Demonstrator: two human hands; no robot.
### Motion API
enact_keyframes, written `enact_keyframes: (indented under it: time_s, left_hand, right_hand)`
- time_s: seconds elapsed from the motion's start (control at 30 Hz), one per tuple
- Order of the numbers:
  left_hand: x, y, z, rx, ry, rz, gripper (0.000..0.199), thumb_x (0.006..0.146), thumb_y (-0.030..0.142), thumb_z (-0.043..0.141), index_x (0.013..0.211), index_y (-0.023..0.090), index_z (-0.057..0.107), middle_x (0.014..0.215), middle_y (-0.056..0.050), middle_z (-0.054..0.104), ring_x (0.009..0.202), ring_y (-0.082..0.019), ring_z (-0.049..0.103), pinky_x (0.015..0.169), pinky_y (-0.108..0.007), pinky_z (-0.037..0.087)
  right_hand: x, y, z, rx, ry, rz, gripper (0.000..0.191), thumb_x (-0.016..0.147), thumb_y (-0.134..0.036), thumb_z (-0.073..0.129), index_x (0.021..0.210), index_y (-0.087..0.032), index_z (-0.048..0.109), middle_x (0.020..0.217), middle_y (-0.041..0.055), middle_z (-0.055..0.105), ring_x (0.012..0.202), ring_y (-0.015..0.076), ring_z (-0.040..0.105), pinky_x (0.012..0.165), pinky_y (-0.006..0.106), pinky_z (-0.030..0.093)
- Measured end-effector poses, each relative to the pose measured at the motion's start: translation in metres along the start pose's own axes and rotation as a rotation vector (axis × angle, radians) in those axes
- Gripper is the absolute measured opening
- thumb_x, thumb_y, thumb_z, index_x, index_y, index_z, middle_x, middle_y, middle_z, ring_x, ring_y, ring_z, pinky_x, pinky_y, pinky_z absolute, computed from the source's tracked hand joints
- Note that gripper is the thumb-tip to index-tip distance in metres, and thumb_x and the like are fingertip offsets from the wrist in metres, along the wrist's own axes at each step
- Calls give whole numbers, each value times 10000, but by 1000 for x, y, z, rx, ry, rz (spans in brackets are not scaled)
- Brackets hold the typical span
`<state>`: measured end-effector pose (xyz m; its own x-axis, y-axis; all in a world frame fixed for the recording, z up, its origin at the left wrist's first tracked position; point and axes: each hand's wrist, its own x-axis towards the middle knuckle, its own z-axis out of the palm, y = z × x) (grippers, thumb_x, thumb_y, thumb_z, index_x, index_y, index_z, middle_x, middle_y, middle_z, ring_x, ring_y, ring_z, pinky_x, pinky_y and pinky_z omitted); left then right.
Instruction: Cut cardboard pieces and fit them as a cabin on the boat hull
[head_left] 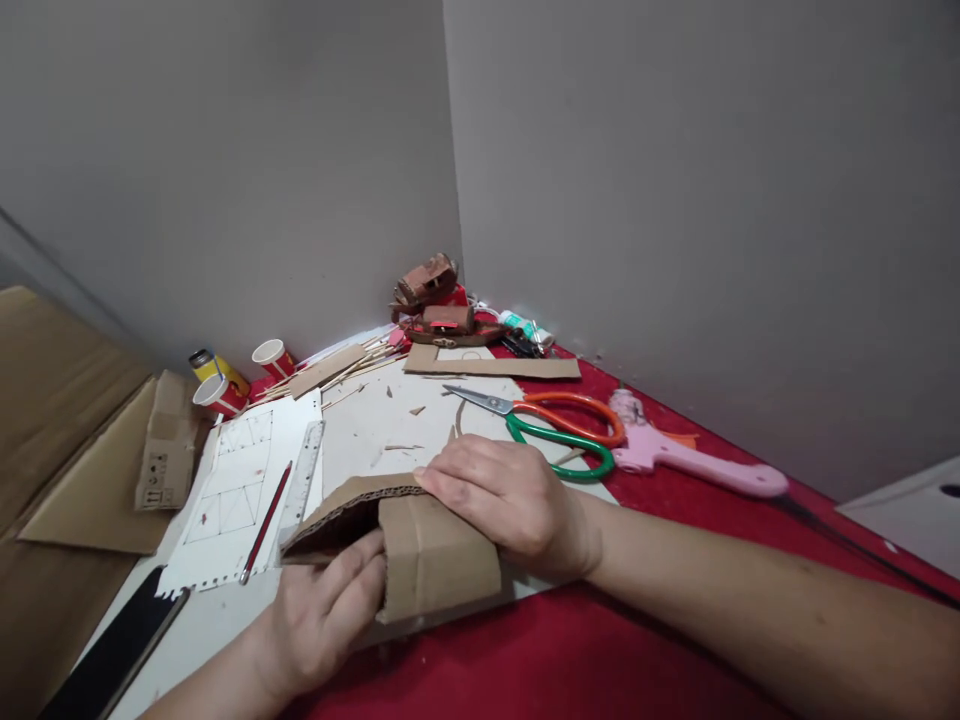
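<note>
A curved piece of corrugated cardboard point(442, 560) is between my two hands, near the front of the white board. My left hand point(330, 610) grips it from the left, with its fingertips tucked inside the fold and partly hidden. On top, my right hand point(510, 495) presses its fingers together over the upper edge. Just beyond my right hand lie scissors point(555, 420) with one orange and one green handle. A pink glue gun point(697, 462) rests to the right of them.
Left of my hands are a sheet with pencil drawings point(232, 480), a dark red pencil point(266, 525) and a clear ruler point(303, 470). Two paper cups point(274, 357), thin sticks point(352, 372) and brown model boats point(450, 322) stand further back. Large cardboard point(60, 430) borders the left.
</note>
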<state>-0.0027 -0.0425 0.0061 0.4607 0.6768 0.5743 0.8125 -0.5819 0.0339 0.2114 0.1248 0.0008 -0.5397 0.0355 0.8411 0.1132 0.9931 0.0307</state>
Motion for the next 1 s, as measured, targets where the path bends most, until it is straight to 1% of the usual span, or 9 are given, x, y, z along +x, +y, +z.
enact_keyframes:
  time_s: [0.1,0.17,0.23,0.3,0.4,0.5,0.73,0.87,1.0]
  left_hand:
    - [2,-31,24,-146,-65,-20,512,903,49,481,1384,223,489,1227,-182,698,1034,-277,708,782,-357,561]
    - [7,-40,32,-242,-90,-42,487,871,43,528,1323,225,528,1150,-165,727,942,-261,724,714,-321,554]
    - [14,-39,32,-347,-97,-128,362,864,42,534,1166,232,596,962,-92,750,793,-206,710,659,-277,531]
    - [23,-33,29,-451,-124,-282,220,881,71,533,1020,221,617,822,-34,714,696,-157,660,618,-237,498]
    - [32,-28,26,-589,-148,-447,102,887,154,576,956,197,638,780,-12,680,668,-137,601,602,-224,473]
    - [32,-33,33,-717,-169,-552,113,846,172,621,951,183,662,786,-14,679,681,-146,585,610,-240,476]
    - [22,-43,50,-934,-176,-748,279,793,137,647,1068,174,674,717,0,606,549,-115,515,505,-234,456]
    - [25,-45,49,-1019,-203,-807,272,805,173,669,1077,189,659,660,24,543,530,-110,498,486,-226,467]
    - [29,-47,46,-1016,-214,-846,307,798,217,710,1100,190,658,728,1,574,525,-96,496,484,-229,480]
  right_hand:
    - [0,-2,-1,95,-93,114,272,955,-135,434,1084,-114,673,897,131,729,797,221,633,700,343,533]
    - [-1,-2,2,172,-149,210,252,922,-137,474,1069,-114,677,889,136,723,794,225,628,701,350,523]
    - [-1,-1,5,250,-224,339,213,869,-119,533,1004,-123,697,858,121,719,786,222,633,696,337,509]
    - [1,0,8,331,-330,495,190,807,-81,577,919,-138,719,820,93,717,760,206,643,681,303,491]
    - [3,0,11,420,-499,695,203,754,-33,590,826,-152,738,784,60,720,717,179,652,648,255,458]
    - [2,0,15,443,-599,817,216,750,-36,581,814,-157,747,798,54,738,729,181,665,645,245,439]
    - [0,1,24,354,-697,898,171,724,-49,595,766,-161,718,797,59,744,741,188,664,633,235,408]
    - [4,2,23,305,-747,932,148,734,-68,600,759,-171,703,788,60,739,743,186,660,630,236,394]
    - [7,4,22,241,-770,899,181,735,-81,595,823,-177,722,831,77,745,763,194,655,620,250,373]
